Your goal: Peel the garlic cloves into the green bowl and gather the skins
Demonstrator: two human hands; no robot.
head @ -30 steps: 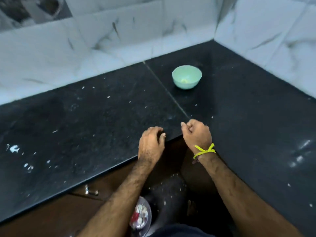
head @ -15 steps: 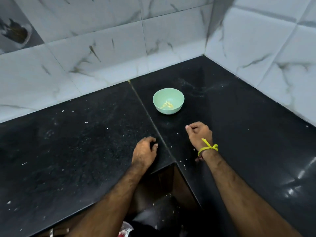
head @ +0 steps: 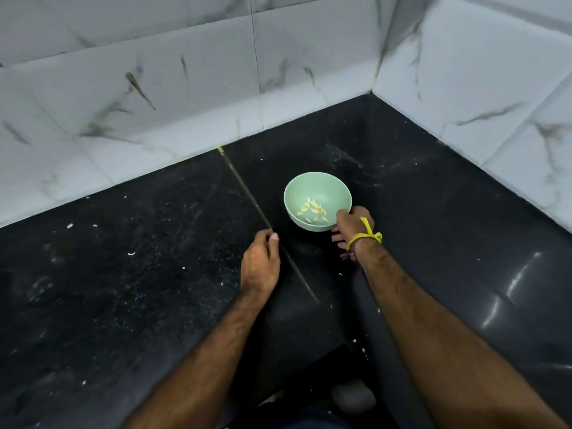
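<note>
The bowl (head: pixel 312 193) is pale mint green, and the garlic pieces (head: pixel 312 209) inside are creamy yellow. The bench (head: pixel 139 274) is glossy black with fine pale speckles and scattered white flecks (head: pixel 70 225). The wall tiles (head: pixel 185 97) are white with grey-brown marble veining. A bright yellow thread (head: pixel 368 235) circles the right wrist.

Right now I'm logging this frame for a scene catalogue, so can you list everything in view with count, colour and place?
green bowl: one, pale green, on the counter near the wall corner.
garlic pieces: several, pale yellow, inside the bowl; exact count unclear.
skin flecks: many, white, scattered over the counter.
counter: one, black speckled stone, L-shaped, with a seam left of the bowl.
wall tiles: white marble pattern, behind and right of the counter.
wrist thread: one, yellow, on the right wrist.
left hand: fingers curled, on the counter by the seam.
right hand: grips the bowl's near rim.
</note>
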